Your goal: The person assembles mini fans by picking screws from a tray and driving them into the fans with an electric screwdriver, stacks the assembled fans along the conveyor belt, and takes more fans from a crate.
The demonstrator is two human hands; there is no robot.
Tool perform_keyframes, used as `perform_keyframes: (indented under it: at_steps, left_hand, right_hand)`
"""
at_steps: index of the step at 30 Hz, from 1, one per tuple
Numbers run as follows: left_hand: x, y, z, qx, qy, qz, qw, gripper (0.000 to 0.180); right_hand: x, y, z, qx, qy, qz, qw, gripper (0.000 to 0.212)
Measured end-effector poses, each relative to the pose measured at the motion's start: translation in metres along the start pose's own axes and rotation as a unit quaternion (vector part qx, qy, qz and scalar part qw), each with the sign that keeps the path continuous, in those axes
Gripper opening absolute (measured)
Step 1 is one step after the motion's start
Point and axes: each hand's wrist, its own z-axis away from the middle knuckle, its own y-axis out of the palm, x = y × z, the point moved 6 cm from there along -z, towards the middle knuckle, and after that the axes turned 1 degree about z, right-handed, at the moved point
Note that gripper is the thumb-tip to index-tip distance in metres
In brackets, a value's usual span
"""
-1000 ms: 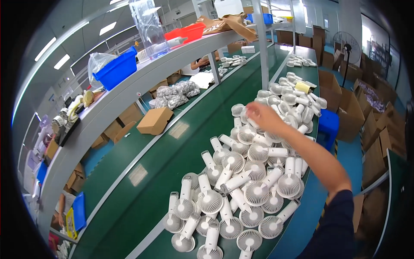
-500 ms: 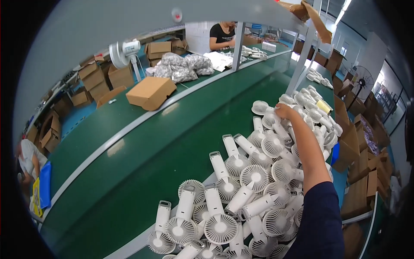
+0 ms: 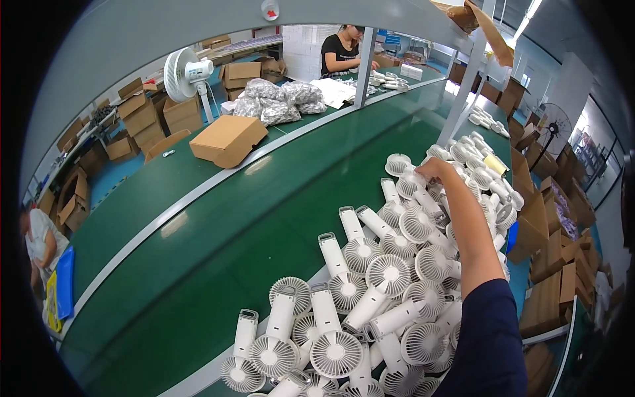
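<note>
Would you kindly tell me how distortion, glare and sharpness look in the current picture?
Head view: grey shelf edge bowed into an arc; head view: pale glare patches on the green worktop; head view: right hand and nearby white fans fairly clear.

Open lane along green table (image 3: 251,228), left of piled fans (image 3: 389,274). Pile crowds right side, near to far. Post (image 3: 466,92) stands beside pile's far part; cardboard box (image 3: 228,139) farther left.

Round-headed, slatted white handheld fans (image 3: 389,274) lie jumbled, overlapping, on the green worktop (image 3: 225,231).
</note>
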Motion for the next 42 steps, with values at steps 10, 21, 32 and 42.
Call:
perform_keyframes:
  at_steps: [10, 21, 32, 42]
  left_hand:
    - [-0.018, -0.019, -0.006, 0.009, 0.011, -0.02, 1.0, 0.043]
    - [0.043, 0.031, 0.015, -0.047, 0.059, -0.094, 0.993, 0.054]
    - [0.038, 0.023, 0.018, -0.095, 0.075, -0.099, 0.988, 0.055]
    - [-0.023, -0.02, -0.006, -0.116, 0.086, 0.003, 0.99, 0.035]
  right_hand:
    - [0.004, 0.02, 0.003, 0.074, -0.007, -0.032, 0.997, 0.047]
    - [-0.057, -0.017, -0.013, -0.053, 0.068, -0.244, 0.966, 0.032]
    - [-0.126, -0.031, 0.042, -0.122, 0.058, -0.03, 0.99, 0.084]
    - [-0.023, -0.031, 0.08, -0.173, -0.053, 0.158, 0.971, 0.078]
